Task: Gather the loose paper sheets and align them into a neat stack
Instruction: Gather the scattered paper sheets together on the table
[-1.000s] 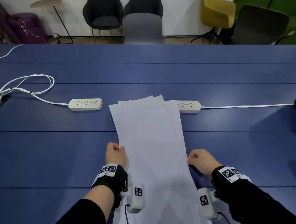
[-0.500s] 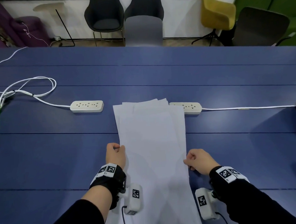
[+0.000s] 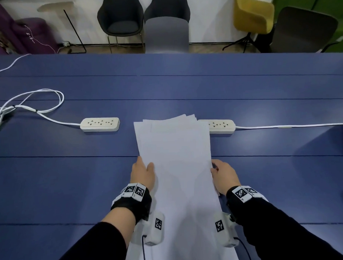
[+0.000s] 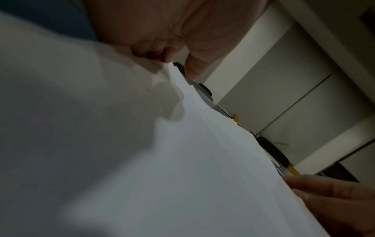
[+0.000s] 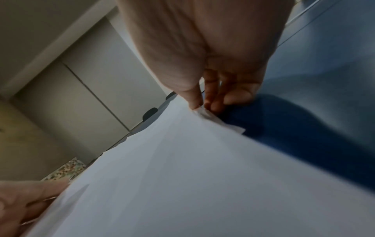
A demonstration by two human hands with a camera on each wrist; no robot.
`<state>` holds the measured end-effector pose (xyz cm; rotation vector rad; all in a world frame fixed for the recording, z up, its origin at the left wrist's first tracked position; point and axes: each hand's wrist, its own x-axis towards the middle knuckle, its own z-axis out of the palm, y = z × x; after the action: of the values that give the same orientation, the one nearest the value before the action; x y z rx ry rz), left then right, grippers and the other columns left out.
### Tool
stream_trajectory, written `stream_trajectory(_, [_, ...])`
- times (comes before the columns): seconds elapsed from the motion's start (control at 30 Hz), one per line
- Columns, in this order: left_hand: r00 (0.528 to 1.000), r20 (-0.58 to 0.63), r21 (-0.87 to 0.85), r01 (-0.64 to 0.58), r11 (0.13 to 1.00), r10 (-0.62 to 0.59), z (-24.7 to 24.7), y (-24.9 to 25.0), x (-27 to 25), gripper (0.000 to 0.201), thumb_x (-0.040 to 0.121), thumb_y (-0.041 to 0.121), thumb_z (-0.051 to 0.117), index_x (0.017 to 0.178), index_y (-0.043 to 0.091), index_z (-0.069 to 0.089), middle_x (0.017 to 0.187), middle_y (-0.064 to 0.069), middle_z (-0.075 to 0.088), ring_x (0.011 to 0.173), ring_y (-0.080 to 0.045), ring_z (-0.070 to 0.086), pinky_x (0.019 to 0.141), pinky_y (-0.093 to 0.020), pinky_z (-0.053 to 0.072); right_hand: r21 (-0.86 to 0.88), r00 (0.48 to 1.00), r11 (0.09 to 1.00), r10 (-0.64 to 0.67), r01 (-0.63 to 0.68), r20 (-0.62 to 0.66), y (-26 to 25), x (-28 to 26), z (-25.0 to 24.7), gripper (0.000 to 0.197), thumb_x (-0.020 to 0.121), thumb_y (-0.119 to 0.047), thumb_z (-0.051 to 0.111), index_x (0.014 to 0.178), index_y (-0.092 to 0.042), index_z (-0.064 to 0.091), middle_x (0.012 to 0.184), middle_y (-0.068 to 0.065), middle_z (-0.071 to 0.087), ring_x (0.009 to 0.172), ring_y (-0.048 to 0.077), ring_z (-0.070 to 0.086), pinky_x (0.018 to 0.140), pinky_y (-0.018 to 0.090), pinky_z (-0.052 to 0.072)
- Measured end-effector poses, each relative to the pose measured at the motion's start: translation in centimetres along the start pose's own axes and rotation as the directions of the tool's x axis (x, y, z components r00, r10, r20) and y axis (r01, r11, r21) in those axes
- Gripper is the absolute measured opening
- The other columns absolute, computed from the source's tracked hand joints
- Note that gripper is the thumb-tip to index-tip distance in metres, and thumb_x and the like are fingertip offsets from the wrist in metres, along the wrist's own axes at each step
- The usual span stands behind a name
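A sheaf of white paper sheets point(image 3: 175, 159) lies lengthwise in front of me on the blue table point(image 3: 62, 192), its far ends slightly fanned. My left hand point(image 3: 145, 164) grips the sheaf's left edge, thumb on top. My right hand point(image 3: 213, 166) pinches the right edge. The right wrist view shows the thumb and fingers of my right hand point(image 5: 205, 102) closed on the edge of the sheets point(image 5: 182, 176). In the left wrist view the sheets point(image 4: 182, 160) curve below my left hand point(image 4: 172, 56), whose fingers are hidden behind the paper.
Two white power strips point(image 3: 100, 124) point(image 3: 221, 126) lie beside the far end of the sheets, one each side; the paper overlaps the right one. A coiled white cable point(image 3: 29, 103) lies at far left. Several chairs point(image 3: 166, 32) stand beyond the table's far edge.
Both hands have slid forward and inward along the sheaf's edges. The left hand went from a fist beside the paper to a grip with thumb on top. The sheaf looks narrower.
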<state>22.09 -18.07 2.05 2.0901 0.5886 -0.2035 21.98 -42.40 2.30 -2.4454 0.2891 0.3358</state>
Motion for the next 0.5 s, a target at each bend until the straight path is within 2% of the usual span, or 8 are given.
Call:
stream_trajectory(0.1, [0.998, 0.056, -0.039, -0.032, 0.999, 0.034, -0.3, 0.3, 0.6, 0.039, 0.097, 0.018, 0.04, 0.135, 0.011, 0.044, 0.136, -0.011, 0.05, 0.124, -0.029, 0.048, 0.095, -0.029, 0.035, -0.033, 0.996, 0.997, -0.073, 0.075, 0.048, 0.1, 0.4, 0.0, 0.035, 0.097, -0.008, 0.036, 0.122, -0.012, 0.06, 0.113, 0.018, 0.062, 0.1, 0.034, 0.057, 0.081, 0.033, 0.046])
stream_trajectory(0.13, [0.997, 0.062, -0.052, -0.037, 0.998, 0.04, -0.4, 0.3, 0.7, 0.04, 0.097, 0.018, 0.04, 0.137, 0.011, 0.043, 0.137, -0.009, 0.05, 0.125, -0.028, 0.048, 0.096, -0.028, 0.035, -0.019, 0.994, 0.995, -0.094, 0.095, 0.054, 0.2, 0.5, -0.2, 0.037, 0.097, -0.008, 0.036, 0.124, -0.014, 0.06, 0.114, 0.017, 0.063, 0.102, 0.033, 0.057, 0.079, 0.03, 0.044])
stream_trajectory(0.2, [0.996, 0.079, -0.089, -0.032, 0.996, 0.039, -0.7, 0.2, 1.0, 0.047, 0.098, 0.019, 0.041, 0.144, 0.012, 0.035, 0.148, -0.008, 0.042, 0.135, -0.025, 0.042, 0.109, -0.032, 0.033, 0.019, 0.997, 0.998, -0.064, 0.063, 0.037, 0.2, 0.6, -0.7, 0.038, 0.098, -0.01, 0.034, 0.126, -0.013, 0.06, 0.118, 0.012, 0.065, 0.104, 0.031, 0.057, 0.079, 0.025, 0.039])
stream_trajectory(0.27, [0.991, 0.127, -0.141, -0.012, 0.99, 0.03, -1.0, 0.2, 0.8, 0.053, 0.099, 0.021, 0.041, 0.149, 0.014, 0.025, 0.156, -0.006, 0.029, 0.143, -0.022, 0.03, 0.117, -0.034, 0.024, 0.02, 0.999, 1.0, -0.011, 0.01, 0.032, -0.2, 0.7, -0.8, 0.033, 0.099, -0.014, 0.034, 0.114, -0.008, 0.062, 0.116, 0.014, 0.065, 0.094, 0.029, 0.054, 0.078, 0.027, 0.039])
stream_trajectory(0.33, [0.986, 0.164, -0.195, 0.007, 0.981, 0.026, -1.2, 0.2, 0.3, 0.056, 0.1, 0.022, 0.041, 0.151, 0.016, 0.019, 0.158, -0.002, 0.024, 0.146, -0.019, 0.024, 0.116, -0.031, 0.02, -0.018, 0.997, 1.0, 0.016, -0.015, 0.074, -0.8, 0.5, -0.5, 0.023, 0.097, -0.019, 0.038, 0.096, -0.008, 0.058, 0.108, 0.017, 0.061, 0.083, 0.028, 0.048, 0.073, 0.031, 0.04])
stream_trajectory(0.4, [0.99, 0.142, -0.247, 0.022, 0.969, 0.014, -1.6, 0.1, -0.3, 0.058, 0.099, 0.023, 0.043, 0.151, 0.015, 0.018, 0.153, -0.001, 0.033, 0.14, -0.019, 0.032, 0.11, -0.029, 0.025, -0.01, 0.993, 0.999, 0.047, -0.046, 0.112, -1.0, 0.0, -0.3, 0.013, 0.094, -0.021, 0.044, 0.085, -0.013, 0.05, 0.104, 0.017, 0.054, 0.076, 0.026, 0.047, 0.069, 0.031, 0.04])
stream_trajectory(0.43, [0.993, 0.121, -0.261, 0.034, 0.965, -0.002, -1.9, -0.3, -0.6, 0.058, 0.098, 0.024, 0.044, 0.15, 0.015, 0.02, 0.144, 0.0, 0.041, 0.132, -0.019, 0.04, 0.106, -0.029, 0.029, -0.004, 0.99, 0.998, 0.066, -0.066, 0.128, -0.7, -0.4, -0.5, 0.012, 0.092, -0.021, 0.046, 0.083, -0.014, 0.048, 0.102, 0.016, 0.053, 0.074, 0.025, 0.048, 0.067, 0.031, 0.04])
stream_trajectory(0.5, [0.996, 0.079, -0.252, 0.066, 0.966, -0.048, -2.8, -1.8, -1.7, 0.055, 0.096, 0.021, 0.05, 0.146, 0.012, 0.03, 0.127, 0.0, 0.05, 0.117, -0.018, 0.048, 0.106, -0.033, 0.035, 0.026, 0.982, 0.992, 0.115, -0.12, 0.149, 0.4, -1.6, -1.1, 0.011, 0.087, -0.021, 0.053, 0.092, -0.012, 0.053, 0.101, 0.013, 0.057, 0.08, 0.025, 0.055, 0.069, 0.035, 0.047])
